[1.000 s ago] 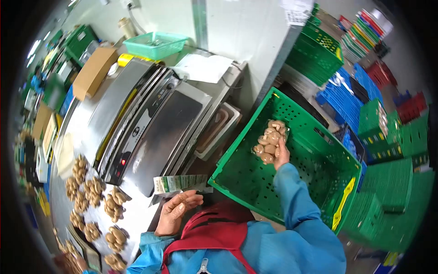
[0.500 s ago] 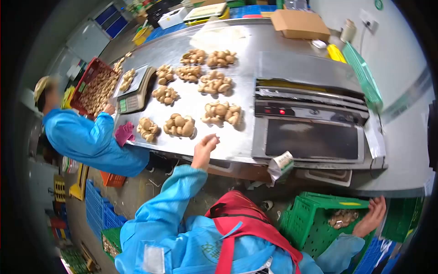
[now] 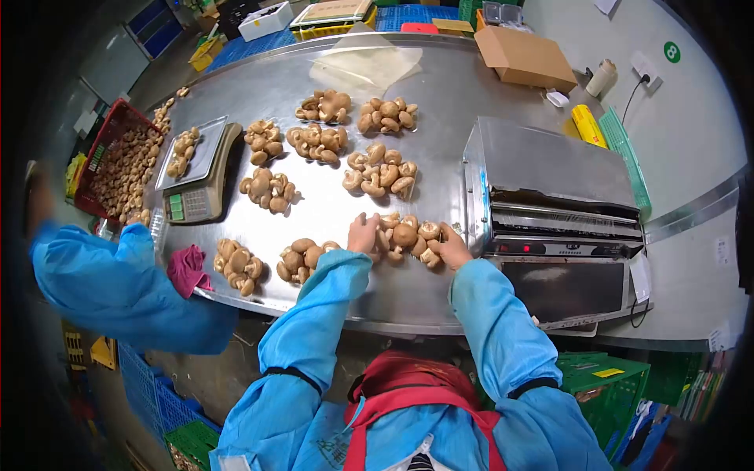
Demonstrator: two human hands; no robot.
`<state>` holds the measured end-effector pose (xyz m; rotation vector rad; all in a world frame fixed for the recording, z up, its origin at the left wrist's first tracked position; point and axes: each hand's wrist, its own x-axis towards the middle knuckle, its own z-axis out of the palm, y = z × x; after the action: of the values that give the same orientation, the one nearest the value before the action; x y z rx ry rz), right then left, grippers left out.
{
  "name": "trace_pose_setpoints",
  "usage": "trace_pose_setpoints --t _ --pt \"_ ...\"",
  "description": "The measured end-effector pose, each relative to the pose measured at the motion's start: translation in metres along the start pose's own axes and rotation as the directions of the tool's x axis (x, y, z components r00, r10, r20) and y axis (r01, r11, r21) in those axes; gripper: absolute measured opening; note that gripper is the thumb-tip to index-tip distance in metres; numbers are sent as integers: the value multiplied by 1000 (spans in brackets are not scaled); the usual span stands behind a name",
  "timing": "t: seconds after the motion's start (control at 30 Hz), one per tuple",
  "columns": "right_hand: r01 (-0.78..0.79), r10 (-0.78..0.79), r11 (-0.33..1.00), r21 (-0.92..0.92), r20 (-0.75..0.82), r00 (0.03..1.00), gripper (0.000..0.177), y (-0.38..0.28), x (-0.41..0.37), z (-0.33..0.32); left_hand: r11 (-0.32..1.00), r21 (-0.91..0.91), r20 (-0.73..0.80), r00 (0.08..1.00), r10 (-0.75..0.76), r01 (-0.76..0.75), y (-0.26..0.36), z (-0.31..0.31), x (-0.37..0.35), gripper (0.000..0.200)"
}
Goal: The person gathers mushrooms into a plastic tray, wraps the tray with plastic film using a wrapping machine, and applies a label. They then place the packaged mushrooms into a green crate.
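A pile of brown mushrooms (image 3: 407,237) lies near the front of the steel table (image 3: 393,302), between my two hands. My left hand (image 3: 363,234) has its fingers curled against the pile's left side. Against the right side, my right hand (image 3: 452,246) closes its fingers on the edge of the same pile. Whether a tray lies under the mushrooms is hard to see. Beside my left sleeve sits another pile (image 3: 302,259), partly covered by it. Several more mushroom piles (image 3: 382,170) stand in groups behind and to the left.
A wrapping machine (image 3: 561,249) stands right of my hands. On the left are a scale (image 3: 196,184) holding mushrooms, a pink cloth (image 3: 188,271), a red crate (image 3: 110,153) and a co-worker in blue (image 3: 126,286). A cardboard box (image 3: 525,58) lies at the back.
My right hand has come up from the green crate to the pile's right side. My left hand has moved to its left side. The view has shifted, and the co-worker appears lower left.
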<state>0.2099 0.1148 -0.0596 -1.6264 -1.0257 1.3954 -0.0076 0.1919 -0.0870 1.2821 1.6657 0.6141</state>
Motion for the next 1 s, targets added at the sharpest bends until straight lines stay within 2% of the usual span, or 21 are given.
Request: trace_pose_setpoints --t 0.03,0.07,0.13,0.17,0.2,0.27,0.3,0.33,0.4,0.43,0.47,0.53,0.6,0.67,0.73,0.77,0.8,0.87,0.9,0.97,1.0 --pt "-34 33 993 116 11 999 76 2 -1 -2 993 -115 18 1000 -7 9 -2 0 -1 65" --pt "-39 39 992 119 1 999 76 1 -5 -1 994 -112 30 1000 -6 9 1 -4 -7 65" --pt "-21 21 987 161 -2 1000 73 -4 -14 -5 892 -438 91 992 -84 116 26 -19 -29 58" --pt "-75 72 965 253 22 997 71 -40 -38 -5 818 -554 242 970 -22 156 28 -32 -32 55" --pt "-69 72 965 255 -3 997 71 -61 -50 -9 730 -647 382 922 60 220 33 -48 -32 52" --pt "52 -59 955 292 16 998 69 -90 -70 -23 661 -667 489 871 41 344 105 -85 -68 45" --pt "63 -62 954 294 -12 998 69 -104 -77 -36 696 -667 449 889 92 265 146 -93 -87 44" --pt "141 -143 951 275 -14 990 69 -120 -79 -50 725 -664 407 902 145 183 180 -97 -99 43" --pt "234 -246 932 277 9 969 66 -158 -89 -82 778 -623 416 877 241 82 217 -94 -94 42" --pt "247 -258 929 276 3 966 65 -174 -92 -102 758 -648 405 877 258 76 234 -83 -92 43" --pt "261 -272 926 274 1 962 65 -184 -92 -125 734 -673 437 849 295 91 251 -67 -89 36" --pt "291 -293 943 160 -14 956 64 -185 -75 -184 717 -644 541 822 181 266 280 -25 -80 36" --pt "214 -232 948 236 51 971 63 -179 -63 -243 723 -673 440 870 222 156 295 39 -69 38" --pt "184 -192 963 195 26 981 63 -162 -46 -295 703 -698 434 863 259 139 300 99 -53 41" --pt "178 -189 965 191 37 981 62 -139 -28 -339 710 -681 415 892 176 177 306 151 -41 43" --pt "158 -170 969 188 48 984 61 -131 -22 -353 757 -634 383 914 131 158 305 173 -31 46" --pt "157 -171 968 196 56 984 61 -126 -19 -361 760 -631 376 918 125 155 298 188 -16 46" --pt "126 -126 954 270 -16 992 57 -111 -14 -369 699 -694 460 854 244 174 278 206 4 52" --pt "113 -118 953 279 0 993 57 -109 -19 -374 752 -639 390 911 137 160 306 182 -41 55" --pt "194 -233 965 -176 -242 942 47 -119 -46 -387 848 -527 293 949 113 62 299 150 -64 58" --pt "297 -373 888 -351 -174 911 42 -115 -62 -400 883 -457 271 928 255 -109 288 127 -78 52"
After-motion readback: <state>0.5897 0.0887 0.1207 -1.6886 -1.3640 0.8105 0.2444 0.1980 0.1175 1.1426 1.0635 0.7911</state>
